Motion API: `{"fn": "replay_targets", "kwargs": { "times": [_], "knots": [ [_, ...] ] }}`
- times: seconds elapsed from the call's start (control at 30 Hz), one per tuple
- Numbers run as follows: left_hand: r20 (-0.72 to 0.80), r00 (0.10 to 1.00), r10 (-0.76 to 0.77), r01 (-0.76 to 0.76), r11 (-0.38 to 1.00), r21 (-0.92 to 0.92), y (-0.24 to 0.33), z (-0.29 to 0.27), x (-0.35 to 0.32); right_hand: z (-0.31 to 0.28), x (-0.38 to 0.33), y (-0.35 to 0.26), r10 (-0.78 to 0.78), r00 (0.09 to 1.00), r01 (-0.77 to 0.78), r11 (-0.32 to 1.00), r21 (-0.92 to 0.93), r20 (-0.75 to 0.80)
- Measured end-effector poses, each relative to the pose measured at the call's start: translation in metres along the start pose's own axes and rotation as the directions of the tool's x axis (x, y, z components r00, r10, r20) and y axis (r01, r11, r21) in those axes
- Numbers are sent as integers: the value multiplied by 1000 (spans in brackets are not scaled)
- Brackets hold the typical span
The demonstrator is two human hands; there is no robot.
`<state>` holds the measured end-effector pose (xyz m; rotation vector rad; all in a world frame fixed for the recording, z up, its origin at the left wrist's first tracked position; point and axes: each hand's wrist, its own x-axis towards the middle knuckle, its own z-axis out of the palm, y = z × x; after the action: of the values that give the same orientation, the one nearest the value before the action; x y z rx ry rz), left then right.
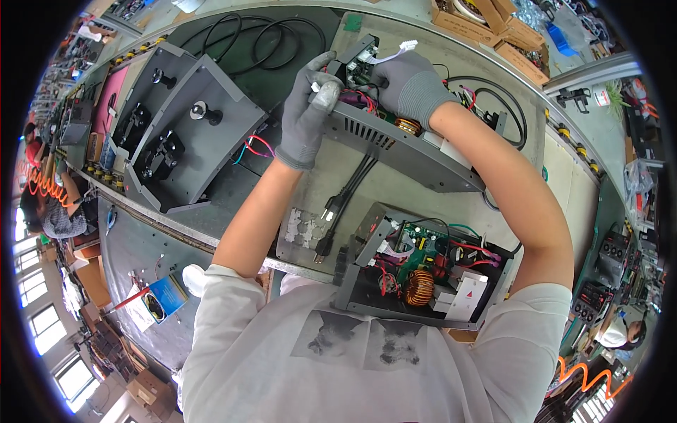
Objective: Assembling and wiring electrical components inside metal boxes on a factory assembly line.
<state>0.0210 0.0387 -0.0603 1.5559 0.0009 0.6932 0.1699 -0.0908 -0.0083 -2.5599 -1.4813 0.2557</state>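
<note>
My left hand (308,113), grey glove, closed on near top edge of open metal case (395,144) on bench. My right hand (411,86), gloved too, reaches inside case, fingers curled over wires; can't tell what they pinch. White plug (409,46) sticks up just behind. Black power cord (345,197) hangs off case front. Second open case with copper coil (420,287) near my chest. Grey panels (190,120) to left.
</note>
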Motion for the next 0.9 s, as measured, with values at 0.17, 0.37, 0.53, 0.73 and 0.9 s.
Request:
{"fn": "replay_targets", "kwargs": {
  "times": [0.17, 0.37, 0.53, 0.73, 0.9],
  "knots": [
    [-26, 1000, 11, -10, 1000, 21, -3, 1, 0, 2, 4, 6, -46, 999, 46, 999, 17, -4],
    [-52, 998, -43, 45, 998, 38, -2, 2, -1, 5, 4, 5, -43, 999, 43, 998, 47, -12],
    [-70, 996, -53, 53, 999, -2, -4, 6, -2, 7, 4, 6, -31, 999, 32, 999, 32, -34],
    [1, 1000, 25, -25, 999, 25, -5, -2, 0, 16, 19, 3, 39, 996, -38, 999, -21, 75],
    [35, 997, 71, -72, 997, 39, -7, -6, 3, 16, 20, 5, -14, 1000, 14, 1000, -19, -15]
  ]
}}
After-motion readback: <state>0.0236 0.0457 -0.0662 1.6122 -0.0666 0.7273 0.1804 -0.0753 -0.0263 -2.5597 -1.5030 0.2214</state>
